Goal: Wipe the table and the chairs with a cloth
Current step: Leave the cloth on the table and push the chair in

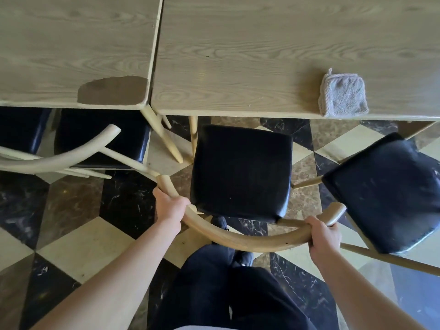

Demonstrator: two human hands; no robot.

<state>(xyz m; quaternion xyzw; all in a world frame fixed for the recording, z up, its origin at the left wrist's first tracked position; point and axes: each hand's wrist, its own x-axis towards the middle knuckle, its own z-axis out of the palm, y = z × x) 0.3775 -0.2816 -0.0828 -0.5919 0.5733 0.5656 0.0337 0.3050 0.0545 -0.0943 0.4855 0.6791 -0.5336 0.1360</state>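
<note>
A chair with a black padded seat (241, 171) and a curved pale wooden backrest (238, 239) stands in front of me, its seat just clear of the table edge. My left hand (170, 206) grips the left end of the backrest and my right hand (325, 238) grips its right end. A grey folded cloth (342, 95) lies on the right wooden table (238, 55), near its front edge, apart from both hands.
A second wooden table (71, 44) adjoins on the left, with a worn patch at its near corner. Another black-seated chair (390, 191) stands at the right, and one (100, 139) is tucked under the left table. The floor is checkered marble. My dark trousers show below.
</note>
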